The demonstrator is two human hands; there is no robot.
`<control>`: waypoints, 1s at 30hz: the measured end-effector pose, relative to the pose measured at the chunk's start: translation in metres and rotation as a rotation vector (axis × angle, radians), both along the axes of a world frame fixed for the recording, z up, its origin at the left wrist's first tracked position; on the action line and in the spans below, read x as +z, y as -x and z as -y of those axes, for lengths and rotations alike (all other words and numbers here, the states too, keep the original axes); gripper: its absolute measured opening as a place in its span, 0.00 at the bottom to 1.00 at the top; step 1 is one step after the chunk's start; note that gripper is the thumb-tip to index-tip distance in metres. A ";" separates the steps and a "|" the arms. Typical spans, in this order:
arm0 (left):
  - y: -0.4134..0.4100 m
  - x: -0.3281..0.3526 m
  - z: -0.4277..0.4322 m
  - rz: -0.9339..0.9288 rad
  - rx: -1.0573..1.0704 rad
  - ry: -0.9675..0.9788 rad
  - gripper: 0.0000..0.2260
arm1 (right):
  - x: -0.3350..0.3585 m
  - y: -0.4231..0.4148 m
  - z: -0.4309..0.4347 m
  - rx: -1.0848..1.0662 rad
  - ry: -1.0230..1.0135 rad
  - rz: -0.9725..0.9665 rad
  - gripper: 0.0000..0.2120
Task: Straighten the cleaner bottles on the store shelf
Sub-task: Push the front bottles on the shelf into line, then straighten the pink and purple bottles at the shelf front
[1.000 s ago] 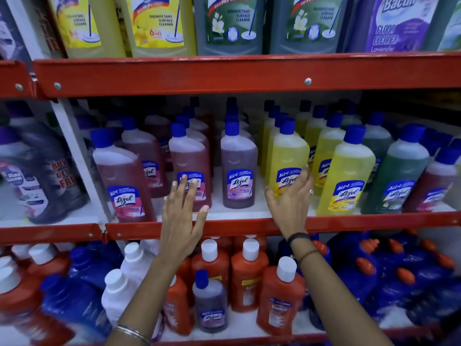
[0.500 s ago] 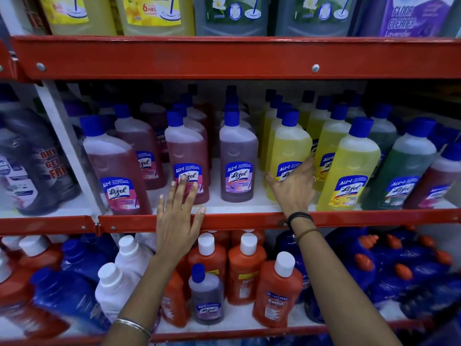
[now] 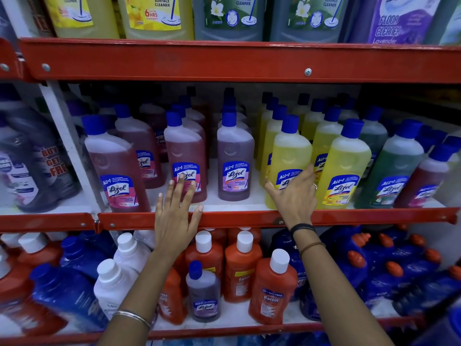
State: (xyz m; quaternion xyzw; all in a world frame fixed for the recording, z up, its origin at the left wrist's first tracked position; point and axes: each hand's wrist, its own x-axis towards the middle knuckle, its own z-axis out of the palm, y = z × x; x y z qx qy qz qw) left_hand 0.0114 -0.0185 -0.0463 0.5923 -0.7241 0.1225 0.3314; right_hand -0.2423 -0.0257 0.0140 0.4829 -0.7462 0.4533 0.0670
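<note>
1. Both hands reach up to the middle red shelf [image 3: 249,217] in the head view, the only view given. The left hand [image 3: 174,216] is spread flat, palm forward, holding nothing; its fingertips [image 3: 181,178] lie over the lower label of the front pink bottle [image 3: 185,158], though I cannot tell whether they press it.
2. The right hand [image 3: 295,196] is open too, curved against the lower front of the front yellow bottle [image 3: 289,158], thumb to its left side, fingers across the label toward the right. It looks like contact, not a closed grasp.
3. The cleaner bottles stand on that shelf in rows running front to back, caps up, long axes roughly upright. The leftmost pink bottle [image 3: 114,166] leans noticeably; the purple bottle [image 3: 234,158] stands between the two hands, touched by neither.
4. My judgement: the yellow bottle lies straight ahead of the right hand, which is nearer to it, so a small turn or nudge there seems the coming move. The leaning pink bottle sits left of the left hand.
</note>
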 end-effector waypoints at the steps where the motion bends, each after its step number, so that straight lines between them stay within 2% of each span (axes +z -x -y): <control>1: 0.000 0.000 0.000 -0.003 -0.001 0.000 0.26 | 0.000 0.000 -0.003 0.005 0.003 0.001 0.51; 14: -0.001 0.001 -0.001 -0.019 -0.015 -0.012 0.26 | -0.002 0.001 -0.023 0.028 0.023 -0.008 0.52; 18: -0.004 0.000 -0.001 -0.044 -0.036 -0.031 0.27 | -0.017 -0.002 -0.029 0.030 0.066 0.007 0.50; 20: -0.008 -0.002 -0.003 -0.062 -0.033 -0.045 0.27 | -0.031 -0.007 -0.037 0.033 0.154 0.019 0.46; 23: -0.013 -0.007 -0.005 -0.063 -0.038 -0.054 0.27 | -0.049 -0.028 -0.048 0.128 0.387 -0.016 0.34; 25: -0.016 -0.008 -0.005 -0.050 -0.049 -0.056 0.27 | -0.051 -0.051 -0.049 0.263 0.445 -0.030 0.28; 27: -0.017 -0.008 -0.004 -0.039 -0.058 -0.062 0.27 | -0.043 -0.074 -0.043 0.372 0.408 0.016 0.28; 30: -0.021 -0.011 -0.004 -0.011 -0.048 -0.064 0.27 | -0.025 -0.099 -0.021 0.409 0.280 0.157 0.35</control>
